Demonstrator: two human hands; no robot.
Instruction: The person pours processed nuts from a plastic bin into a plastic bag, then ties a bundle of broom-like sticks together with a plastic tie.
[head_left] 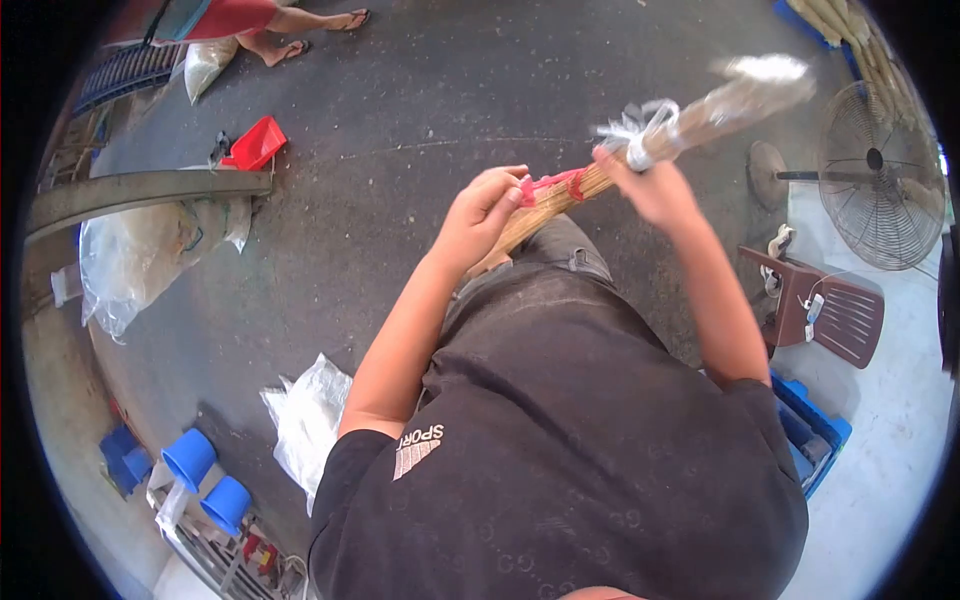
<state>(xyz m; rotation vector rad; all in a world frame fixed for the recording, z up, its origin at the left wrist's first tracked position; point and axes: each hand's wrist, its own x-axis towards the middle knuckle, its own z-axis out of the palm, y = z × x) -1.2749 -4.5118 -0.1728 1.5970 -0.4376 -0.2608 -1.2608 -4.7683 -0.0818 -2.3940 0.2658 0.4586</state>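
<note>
Head view: left hand (480, 212) curls closed around the stick bundle (560, 195) at its red tie (550, 184); right hand (650, 185), raised, grips it higher.

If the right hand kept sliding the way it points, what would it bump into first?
The right hand points up along the stick bundle, so it would probably meet the white tie first, then the plastic-wrapped end. Depth is hard to judge.

Both bare arms reach forward from a black short-sleeved shirt. The left hand (480, 212) is curled shut with knuckles up, while the right hand (652, 185), farther right and slightly higher, closes in a grip.
</note>
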